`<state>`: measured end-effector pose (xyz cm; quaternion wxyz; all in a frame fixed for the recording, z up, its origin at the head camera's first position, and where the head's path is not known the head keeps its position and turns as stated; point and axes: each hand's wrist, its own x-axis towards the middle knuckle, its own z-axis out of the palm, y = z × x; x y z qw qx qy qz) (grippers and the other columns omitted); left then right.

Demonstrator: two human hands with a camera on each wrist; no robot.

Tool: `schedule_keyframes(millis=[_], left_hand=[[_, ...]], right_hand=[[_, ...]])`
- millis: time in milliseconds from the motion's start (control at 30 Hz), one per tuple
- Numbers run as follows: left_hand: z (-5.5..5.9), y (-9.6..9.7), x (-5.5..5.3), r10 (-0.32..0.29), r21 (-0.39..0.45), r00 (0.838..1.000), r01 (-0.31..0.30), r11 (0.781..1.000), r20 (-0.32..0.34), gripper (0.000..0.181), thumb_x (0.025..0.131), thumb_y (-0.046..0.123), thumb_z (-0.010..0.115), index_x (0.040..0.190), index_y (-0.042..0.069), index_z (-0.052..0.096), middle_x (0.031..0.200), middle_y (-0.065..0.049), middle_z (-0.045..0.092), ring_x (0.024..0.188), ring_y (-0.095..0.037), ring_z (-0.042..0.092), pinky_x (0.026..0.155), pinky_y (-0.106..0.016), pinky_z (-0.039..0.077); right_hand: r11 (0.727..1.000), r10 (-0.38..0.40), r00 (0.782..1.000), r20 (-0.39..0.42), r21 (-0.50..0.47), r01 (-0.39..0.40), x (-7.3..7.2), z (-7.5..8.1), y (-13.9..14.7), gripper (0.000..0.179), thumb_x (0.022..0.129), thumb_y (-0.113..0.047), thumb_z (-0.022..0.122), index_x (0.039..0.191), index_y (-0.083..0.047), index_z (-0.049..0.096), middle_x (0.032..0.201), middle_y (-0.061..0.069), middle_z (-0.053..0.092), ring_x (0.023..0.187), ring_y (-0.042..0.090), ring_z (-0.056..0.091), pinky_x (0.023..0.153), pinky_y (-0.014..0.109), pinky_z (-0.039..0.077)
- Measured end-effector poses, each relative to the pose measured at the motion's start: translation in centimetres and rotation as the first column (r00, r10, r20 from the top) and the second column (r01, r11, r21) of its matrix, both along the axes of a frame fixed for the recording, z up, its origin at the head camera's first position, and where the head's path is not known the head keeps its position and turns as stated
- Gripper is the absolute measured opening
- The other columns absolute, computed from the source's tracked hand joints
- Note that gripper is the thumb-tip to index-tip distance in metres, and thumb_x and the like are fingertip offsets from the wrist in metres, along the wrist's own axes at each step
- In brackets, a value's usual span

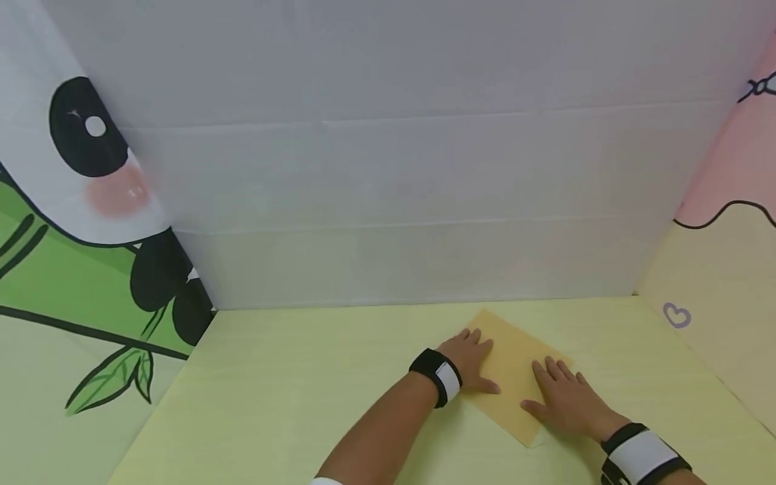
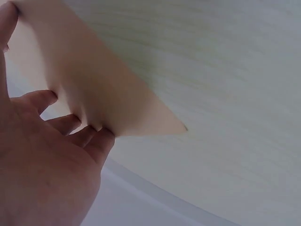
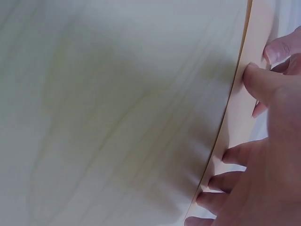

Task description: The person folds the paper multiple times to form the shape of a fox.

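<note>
A square sheet of orange paper (image 1: pixel 509 364) lies flat on the table, turned so one corner points to the back. On its left side rests my left hand (image 1: pixel 467 359), fingers spread and fingertips on the sheet. My right hand (image 1: pixel 570 401) lies over the right edge, its thumb and fingertips touching the paper. In the left wrist view the left hand (image 2: pixel 51 146) presses its fingertips along the paper (image 2: pixel 108 89) near a pointed corner. The right wrist view has the right hand (image 3: pixel 263 127) with fingertips along the edge of the paper (image 3: pixel 237 108).
The pale yellow table (image 1: pixel 291 391) has light wood grain. A plain white panel (image 1: pixel 388 168) stands along its back. Printed cartoon panels rise at both sides, one with a green and black figure (image 1: pixel 91 202), the other pink and cream (image 1: pixel 721 269). Both wrists wear black-and-white bands (image 1: pixel 436 377).
</note>
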<state>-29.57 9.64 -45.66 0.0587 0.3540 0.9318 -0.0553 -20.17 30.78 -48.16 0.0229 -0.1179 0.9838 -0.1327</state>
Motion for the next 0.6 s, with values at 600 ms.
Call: schedule_keyframes(millis=[600], left_hand=[[-0.3,-6.0,2.9,0.106,0.016,0.994,-0.106,0.994,-0.001,0.095,0.083,0.077,0.062,0.157,0.021,0.041,0.159,-0.008,0.039,0.144,-0.026,0.039,0.109,-0.036,0.042]], right_hand=[[0.990,0.126,0.992,0.020,-0.060,-0.125,0.4,0.6,-4.2,0.084,0.093,-0.052,0.067,0.146,0.010,0.045,0.150,0.040,0.036,0.137,0.062,0.033,0.101,0.080,0.024]])
